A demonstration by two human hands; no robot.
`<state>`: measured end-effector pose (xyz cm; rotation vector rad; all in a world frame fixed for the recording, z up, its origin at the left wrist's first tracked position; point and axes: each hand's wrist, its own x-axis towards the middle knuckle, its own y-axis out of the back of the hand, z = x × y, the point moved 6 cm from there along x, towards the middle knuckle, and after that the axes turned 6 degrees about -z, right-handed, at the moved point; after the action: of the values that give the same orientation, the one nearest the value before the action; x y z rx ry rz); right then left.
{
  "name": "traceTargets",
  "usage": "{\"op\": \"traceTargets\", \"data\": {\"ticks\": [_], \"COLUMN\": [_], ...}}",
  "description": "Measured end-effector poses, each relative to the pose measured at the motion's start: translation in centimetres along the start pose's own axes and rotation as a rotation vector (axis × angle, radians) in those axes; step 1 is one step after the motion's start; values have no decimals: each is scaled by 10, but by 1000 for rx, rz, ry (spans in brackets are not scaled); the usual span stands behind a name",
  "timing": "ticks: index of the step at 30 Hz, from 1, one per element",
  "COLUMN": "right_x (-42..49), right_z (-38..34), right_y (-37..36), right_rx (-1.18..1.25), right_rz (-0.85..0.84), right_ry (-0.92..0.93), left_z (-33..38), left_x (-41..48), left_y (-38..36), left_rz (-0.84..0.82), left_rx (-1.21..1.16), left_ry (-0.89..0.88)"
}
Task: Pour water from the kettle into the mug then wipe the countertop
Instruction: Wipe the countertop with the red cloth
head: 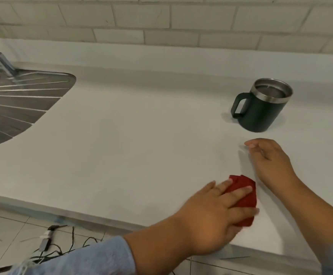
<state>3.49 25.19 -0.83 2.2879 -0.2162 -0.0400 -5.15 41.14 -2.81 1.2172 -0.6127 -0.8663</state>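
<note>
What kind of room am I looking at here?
Most likely a kitchen: a white countertop with a steel sink and tap at the left, a tiled wall behind it, and a mug standing on it.

text: none legible | labels: none | brands: none | numbers: none

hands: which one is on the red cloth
The left hand, pressing flat on the red cloth. The right hand holds nothing and is nearer the mug.

Bare hands (211, 217), light blue sleeves (94, 257)
</note>
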Motion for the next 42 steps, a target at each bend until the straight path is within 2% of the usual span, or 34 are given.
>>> {"op": "traceTargets", "data": {"ticks": [5, 10, 13, 14, 15, 19, 21, 26, 31, 34, 39, 42], "right_x": [-7, -2, 4, 6, 8, 12, 12, 12, 12, 11, 12, 11], "right_z": [6, -16, -34, -38, -41, -40, -38, -35, -36, -34, -34, -36], "right_y": [-2, -23, -41, -49, -55, -67, -68, -69, -70, -70, -71, -69], "right_rx": [-53, -118, -240, -288, -332, -464, -485, -528, -542, -523, -519, -495], "right_rz": [-32, -111, -200, -231, -257, -250, -233, -228, -211, -207, -208, -200], "right_ry": [26, 98, 146, 159, 167, 180, 188, 186, 184, 178, 177, 179], "left_z": [-97, -214, -268, -271, -265, -182, -170, -252, -338, -375, -421, -419], "left_x": [-15, -83, -128, -131, -126, -97, -109, -180, -238, -260, -296, -292], "left_y": [25, 65, 78, 80, 81, 61, 52, 75, 81, 85, 87, 100], "left_rz": [101, 346, 332, 316, 313, 259, 224, 336, 245, 266, 271, 270], "left_rx": [-35, -42, -74, -69, -69, -20, -61, -95, -71, -55, -80, -47], "left_ry": [282, 578, 921, 955, 912, 474, 446, 731, 878, 972, 1213, 1312]}}
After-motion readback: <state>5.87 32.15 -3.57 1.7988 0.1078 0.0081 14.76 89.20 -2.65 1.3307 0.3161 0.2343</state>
